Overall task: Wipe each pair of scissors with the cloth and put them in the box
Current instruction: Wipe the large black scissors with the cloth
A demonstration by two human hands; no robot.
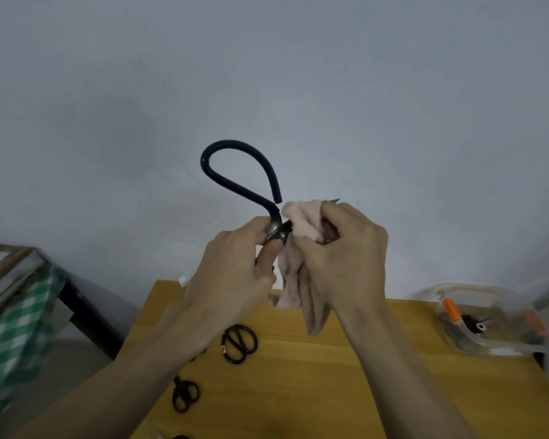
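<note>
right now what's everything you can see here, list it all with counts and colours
scissors in hand: 1, black looped handle, held up above the table, blades wrapped in the cloth
cloth: 1, pale pink, bunched round the blades and hanging down
scissors on table: at least 2 pairs in clear view, black handles, near the table's left side; more may be hidden by the arm
table: 1, yellow-brown wood, below the hands
box: 1, clear plastic, far right of the table, holding items with orange and black parts
checked fabric: 1, green and white, left of the table
wall: pale grey, behind
left hand: grips the scissors near the pivot
right hand: holds the cloth round the blades
</note>
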